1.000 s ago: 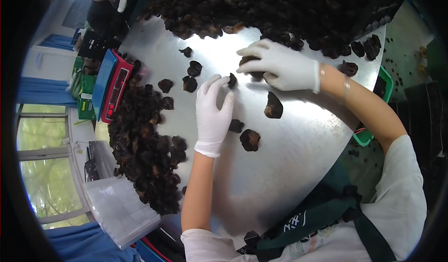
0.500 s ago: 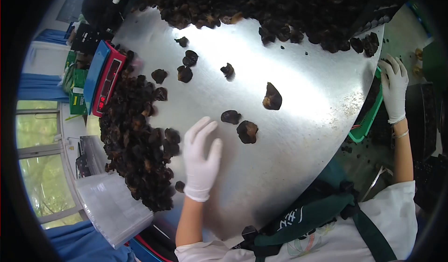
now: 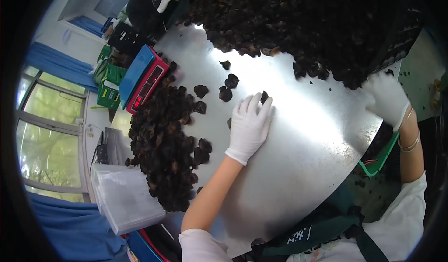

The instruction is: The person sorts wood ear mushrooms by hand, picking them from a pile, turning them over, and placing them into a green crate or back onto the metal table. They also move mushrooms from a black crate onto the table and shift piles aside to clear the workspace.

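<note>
My left hand [image 3: 249, 127], in a white glove, lies palm down on the metal table with its fingers bent. A dark dried mushroom piece [image 3: 264, 97] shows at the thumb and forefinger tips. Another dark piece [image 3: 229, 123] peeks out at the hand's outer edge; what the palm covers is hidden. Just past the fingers lie loose dark pieces [image 3: 225, 94]. My right hand [image 3: 386, 99], also gloved, is smeared by motion at the table's right edge, beside the big dark heap [image 3: 298, 24]. Its fingers are too blurred to read.
A smaller dark pile [image 3: 163, 141] lies on the left of the table [image 3: 280, 182]. Behind it stands a red and blue scale [image 3: 148, 82]. Clear plastic bags [image 3: 123, 199] hang at the left edge. A green basket [image 3: 380, 159] is below my right hand. A co-worker's gloved hand [image 3: 166, 2] shows at the back.
My left hand has moved forward and right onto the loose pieces; several that lay apart there no longer show. My right hand has left the green basket's rim for the heap. The view has shifted.
</note>
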`<control>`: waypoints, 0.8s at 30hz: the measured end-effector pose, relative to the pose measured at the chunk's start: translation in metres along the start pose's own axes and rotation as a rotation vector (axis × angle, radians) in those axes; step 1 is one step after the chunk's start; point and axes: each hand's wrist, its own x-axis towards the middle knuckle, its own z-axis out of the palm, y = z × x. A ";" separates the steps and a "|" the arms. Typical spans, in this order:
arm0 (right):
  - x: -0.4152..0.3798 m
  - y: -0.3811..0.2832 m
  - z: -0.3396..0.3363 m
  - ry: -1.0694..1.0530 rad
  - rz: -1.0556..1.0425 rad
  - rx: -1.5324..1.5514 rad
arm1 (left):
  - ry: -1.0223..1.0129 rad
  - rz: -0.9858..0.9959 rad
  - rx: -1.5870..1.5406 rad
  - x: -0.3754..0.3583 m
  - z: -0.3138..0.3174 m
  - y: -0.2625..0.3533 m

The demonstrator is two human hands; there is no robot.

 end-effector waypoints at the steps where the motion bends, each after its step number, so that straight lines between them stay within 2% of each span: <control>1: 0.014 0.004 -0.002 0.062 -0.015 0.169 | 0.040 0.061 -0.007 0.012 0.004 0.000; 4: 0.087 -0.004 0.019 0.193 -0.013 0.487 | 0.010 0.092 -0.055 0.037 0.032 -0.017; 6: 0.144 -0.017 0.067 0.627 0.095 0.223 | -0.033 0.011 0.072 0.041 0.033 -0.032; 8: 0.173 -0.025 0.104 0.439 0.259 0.249 | -0.089 -0.070 0.224 0.034 0.026 -0.058; 9: 0.172 -0.037 0.101 0.255 0.220 0.257 | -0.113 -0.139 0.208 0.027 0.018 -0.077; 10: 0.164 -0.052 0.086 0.223 0.160 0.302 | -0.136 -0.211 0.192 0.015 0.010 -0.098; 12: 0.143 -0.063 0.079 0.387 -0.119 0.479 | -0.028 -0.285 0.246 -0.017 0.000 -0.141; 13: 0.131 -0.066 0.075 0.440 -0.194 0.556 | -0.080 -0.367 0.262 -0.030 -0.012 -0.157; 14: 0.124 -0.058 0.066 0.471 -0.164 0.629 | -0.134 -0.447 0.276 -0.042 -0.022 -0.168; 16: 0.112 -0.039 0.048 0.531 -0.099 0.768 | -0.224 -0.591 0.551 -0.062 -0.028 -0.173; 17: 0.115 -0.031 0.055 0.617 -0.010 0.647 | -0.170 -0.616 0.577 -0.067 -0.024 -0.171; 18: 0.118 -0.034 0.071 0.662 0.098 0.537 | -0.145 -0.564 0.539 -0.058 -0.027 -0.152; 20: 0.105 -0.052 0.084 0.494 -0.066 0.460 | -0.083 -0.474 0.469 -0.025 -0.033 -0.088; 22: 0.077 -0.092 0.074 0.366 -0.097 0.586 | 0.026 -0.333 -0.050 -0.013 -0.014 -0.050; 24: 0.045 -0.120 0.056 0.298 -0.159 0.706 | 0.017 -0.301 -0.476 -0.010 0.006 -0.013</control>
